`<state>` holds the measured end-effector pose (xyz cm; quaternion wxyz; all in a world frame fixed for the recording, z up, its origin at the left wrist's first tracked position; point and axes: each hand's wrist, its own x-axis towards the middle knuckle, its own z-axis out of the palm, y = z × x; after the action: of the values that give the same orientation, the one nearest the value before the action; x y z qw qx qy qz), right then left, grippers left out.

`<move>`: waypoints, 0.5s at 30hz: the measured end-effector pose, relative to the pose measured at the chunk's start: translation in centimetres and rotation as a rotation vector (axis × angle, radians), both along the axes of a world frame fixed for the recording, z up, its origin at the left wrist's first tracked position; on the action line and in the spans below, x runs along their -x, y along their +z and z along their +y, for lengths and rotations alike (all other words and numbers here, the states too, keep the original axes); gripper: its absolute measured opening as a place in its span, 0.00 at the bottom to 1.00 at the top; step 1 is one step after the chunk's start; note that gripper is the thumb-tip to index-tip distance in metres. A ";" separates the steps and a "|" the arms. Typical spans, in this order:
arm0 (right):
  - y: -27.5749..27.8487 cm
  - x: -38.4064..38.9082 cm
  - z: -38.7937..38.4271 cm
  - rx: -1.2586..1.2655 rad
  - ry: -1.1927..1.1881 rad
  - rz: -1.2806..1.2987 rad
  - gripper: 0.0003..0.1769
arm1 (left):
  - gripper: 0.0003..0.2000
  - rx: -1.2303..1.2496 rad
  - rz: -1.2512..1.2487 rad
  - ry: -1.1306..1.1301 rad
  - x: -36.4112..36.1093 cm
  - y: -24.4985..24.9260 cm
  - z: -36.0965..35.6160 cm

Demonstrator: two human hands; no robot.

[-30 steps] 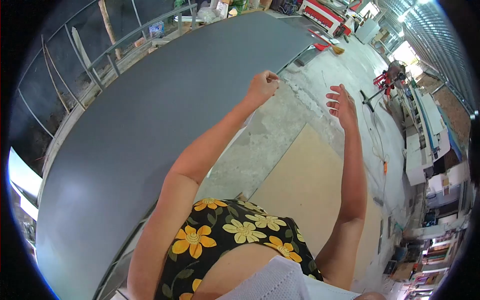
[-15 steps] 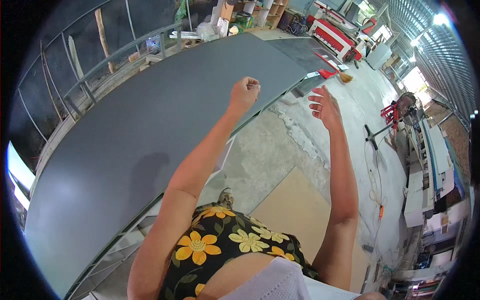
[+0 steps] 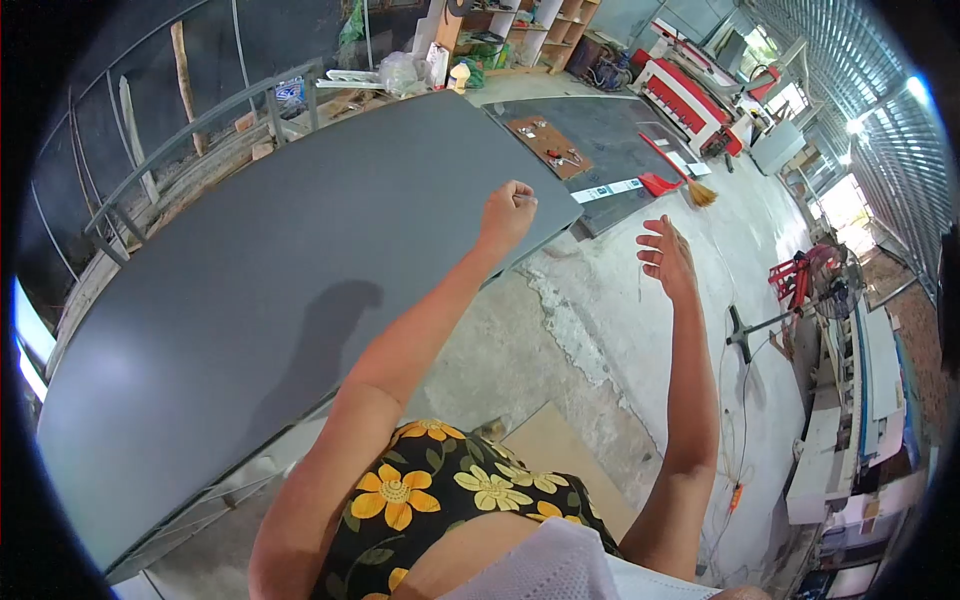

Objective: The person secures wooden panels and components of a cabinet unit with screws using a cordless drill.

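My left hand is closed in a fist above the right edge of a long dark grey panel. Something small may be between its fingers, but it is too small to make out. My right hand is raised over the concrete floor to the right of the panel, its fingers apart and holding nothing. Neither hand visibly touches the panel. The panel lies flat on a metal frame and carries the shadow of an arm.
Beyond the panel lies a dark sheet with a brown board holding small tools. A red dustpan, a broom, a red-and-white machine and a fan stand farther off. A cable crosses the floor at right.
The view has shifted, with the panel's far end now lower and the brown board with tools in sight. Both hands appear slightly lower and farther right, in much the same poses.
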<state>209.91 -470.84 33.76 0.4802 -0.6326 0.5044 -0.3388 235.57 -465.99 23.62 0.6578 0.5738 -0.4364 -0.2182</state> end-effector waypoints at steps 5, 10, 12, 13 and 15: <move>0.1 6.4 -12.3 0.047 0.077 -0.009 0.31 | 0.11 0.044 0.058 0.097 4.8 -1.0 -10.8; 0.7 10.4 -24.8 -0.005 0.129 -0.029 0.31 | 0.13 0.016 0.041 0.164 9.4 -1.0 -19.9; 0.7 11.2 -29.2 -0.006 0.169 -0.064 0.31 | 0.14 0.008 -0.013 0.225 9.9 -1.2 -23.1; 0.5 11.3 -31.2 -0.010 0.196 -0.074 0.30 | 0.14 0.005 -0.016 0.255 10.1 -1.2 -24.5; 0.2 11.3 -34.7 -0.023 0.227 -0.080 0.30 | 0.14 0.011 -0.031 0.305 10.1 -1.1 -27.5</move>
<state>198.58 -505.54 33.94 0.5424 -0.6661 0.4137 -0.3016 225.43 -493.51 22.53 0.6797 0.6331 -0.3554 -0.1046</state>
